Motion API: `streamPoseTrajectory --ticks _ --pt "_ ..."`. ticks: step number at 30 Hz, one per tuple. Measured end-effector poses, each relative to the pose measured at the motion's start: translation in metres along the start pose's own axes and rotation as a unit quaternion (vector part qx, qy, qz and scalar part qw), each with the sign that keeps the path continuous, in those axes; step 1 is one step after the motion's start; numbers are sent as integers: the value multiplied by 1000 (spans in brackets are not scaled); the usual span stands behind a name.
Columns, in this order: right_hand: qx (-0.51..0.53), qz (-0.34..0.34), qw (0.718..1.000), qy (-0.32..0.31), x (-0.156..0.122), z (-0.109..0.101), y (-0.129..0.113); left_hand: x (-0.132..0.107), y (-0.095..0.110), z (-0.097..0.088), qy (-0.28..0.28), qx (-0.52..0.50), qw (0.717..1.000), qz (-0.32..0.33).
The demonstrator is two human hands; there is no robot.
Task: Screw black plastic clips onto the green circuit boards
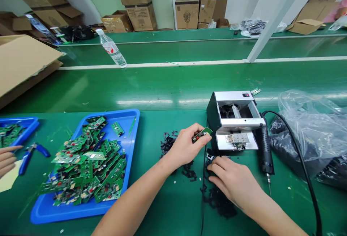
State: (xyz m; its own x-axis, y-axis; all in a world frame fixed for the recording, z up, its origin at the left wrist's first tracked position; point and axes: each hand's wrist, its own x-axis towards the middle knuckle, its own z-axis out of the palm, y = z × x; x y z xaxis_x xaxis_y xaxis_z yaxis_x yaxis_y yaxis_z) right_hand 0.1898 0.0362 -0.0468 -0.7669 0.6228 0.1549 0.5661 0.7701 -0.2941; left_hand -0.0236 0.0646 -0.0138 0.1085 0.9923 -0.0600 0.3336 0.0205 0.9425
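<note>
My left hand (pixel 187 146) pinches a small green circuit board (pixel 202 134) and holds it just left of a small grey benchtop machine (pixel 233 119). My right hand (pixel 230 180) lies palm down below the machine, its fingertips curled among small black plastic parts (pixel 217 199) scattered on the green table; what they grip, if anything, is hidden. A blue tray (pixel 129 145) heaped with several green circuit boards (pixel 89 163) sits to the left.
Another person's hand (pixel 7 160) reaches in at the left edge near blue-handled cutters (pixel 29 154) and a second blue tray (pixel 25 125). A black corded tool (pixel 267 149) and a plastic bag (pixel 311 131) lie right. A water bottle (pixel 112 49) and cardboard boxes (pixel 139 6) stand beyond.
</note>
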Motion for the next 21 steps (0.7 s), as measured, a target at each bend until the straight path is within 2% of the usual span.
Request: streamPoseTrajectory --ticks 3,6,10,14,17,19,21 --pt "-27 2 1000 -6 8 14 1 0 2 -1 -17 24 1000 7" --pt "-6 -8 1000 -2 9 18 6 -1 2 -1 -34 48 998 4" --pt "48 -12 999 17 6 18 12 -5 7 -3 -65 67 996 -8" --pt "135 -14 990 38 3 8 15 -12 15 -9 -139 108 984 14" --pt "280 10 959 41 0 -5 18 -15 20 -12 -185 121 974 48" --pt "380 34 924 32 -3 -13 21 -16 21 -12 -197 114 972 57" --pt "436 65 897 33 -5 -18 23 -16 21 -12 -197 110 973 53"
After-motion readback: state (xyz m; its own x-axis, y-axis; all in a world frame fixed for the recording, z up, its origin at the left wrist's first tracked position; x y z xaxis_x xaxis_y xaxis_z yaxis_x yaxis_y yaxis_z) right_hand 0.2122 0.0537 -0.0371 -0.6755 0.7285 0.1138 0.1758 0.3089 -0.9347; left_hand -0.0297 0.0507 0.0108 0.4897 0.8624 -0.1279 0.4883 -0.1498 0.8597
